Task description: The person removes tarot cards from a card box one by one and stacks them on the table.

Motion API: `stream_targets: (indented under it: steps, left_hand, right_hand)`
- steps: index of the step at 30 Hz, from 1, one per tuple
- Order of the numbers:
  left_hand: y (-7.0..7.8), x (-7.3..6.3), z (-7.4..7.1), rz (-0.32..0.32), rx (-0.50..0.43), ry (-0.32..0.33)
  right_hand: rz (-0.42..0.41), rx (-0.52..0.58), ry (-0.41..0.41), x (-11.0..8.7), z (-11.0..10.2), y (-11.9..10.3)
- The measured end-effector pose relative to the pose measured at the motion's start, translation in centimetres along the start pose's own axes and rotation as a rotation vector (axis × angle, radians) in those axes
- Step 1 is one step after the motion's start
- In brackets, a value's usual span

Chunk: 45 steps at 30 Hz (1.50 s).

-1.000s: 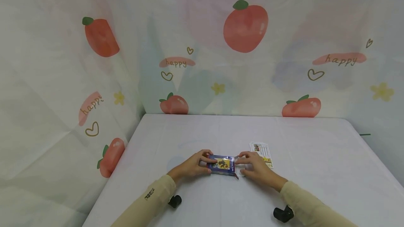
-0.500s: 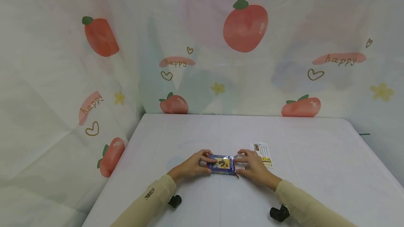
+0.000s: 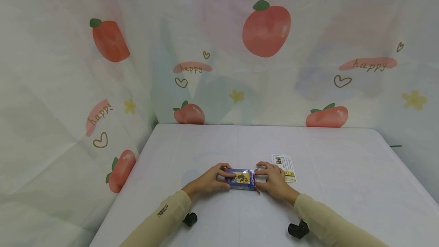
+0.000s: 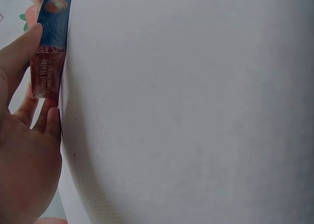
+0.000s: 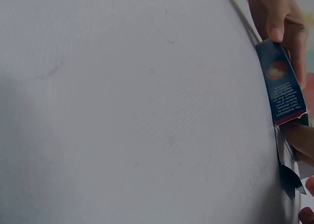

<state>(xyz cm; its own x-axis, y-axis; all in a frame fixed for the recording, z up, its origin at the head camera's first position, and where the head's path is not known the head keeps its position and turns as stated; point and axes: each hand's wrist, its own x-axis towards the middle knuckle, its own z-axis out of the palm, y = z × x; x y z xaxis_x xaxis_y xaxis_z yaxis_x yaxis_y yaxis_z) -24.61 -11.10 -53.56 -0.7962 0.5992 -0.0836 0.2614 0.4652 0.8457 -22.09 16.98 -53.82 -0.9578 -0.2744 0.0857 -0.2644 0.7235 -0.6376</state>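
Note:
A blue and red tarot card box [image 3: 241, 178] lies flat on the white table, a yellow picture on its top. "Universal Waite" can be read on its red end in the left wrist view. My left hand [image 3: 208, 180] grips the box's left end, thumb on the near side and fingers over the top and far side. At the right end, which is open, my right hand [image 3: 275, 181] has its fingers at the far corner and its thumb at the near one. A dark flap [image 5: 289, 177] sticks out there. What lies inside the box is hidden.
A few printed cards or leaflets [image 3: 289, 167] lie on the table just beyond the right hand. Black camera mounts [image 3: 298, 230] hang below both wrists. A fruit-patterned cloth [image 3: 219, 48] rises behind the table [image 3: 205, 140].
My right hand has shifted slightly left, closer over the box's open end, and its thumb has come up to the near corner. The left hand and the box stay put.

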Motion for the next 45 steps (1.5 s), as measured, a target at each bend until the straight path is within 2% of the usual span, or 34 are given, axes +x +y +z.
stream_targets:
  steps: [5,9,16,23,31,45]
  left_hand:
    - [-0.2,0.0,0.0,0.019,-0.003,-0.004]
    - [-0.2,0.0,-0.1,0.030,0.004,-0.006]
    - [-0.1,0.1,0.0,0.039,0.017,-0.006]
    - [0.2,0.0,0.1,0.006,-0.032,0.005]
    - [0.1,-0.1,0.1,-0.013,-0.032,0.014]
    - [0.1,0.0,0.0,-0.005,-0.014,0.008]
  right_hand:
    - [0.047,-0.001,0.030,0.0,0.4,-0.6]
    - [0.047,0.002,0.060,0.1,0.7,-0.8]
    - [0.051,-0.012,0.055,0.0,0.7,-0.7]
    - [0.011,-0.071,0.060,-0.3,0.0,-0.9]
    - [0.002,-0.092,0.050,-0.5,-0.5,-0.4]
    - [-0.031,-0.150,0.042,-0.8,-0.8,-0.3]
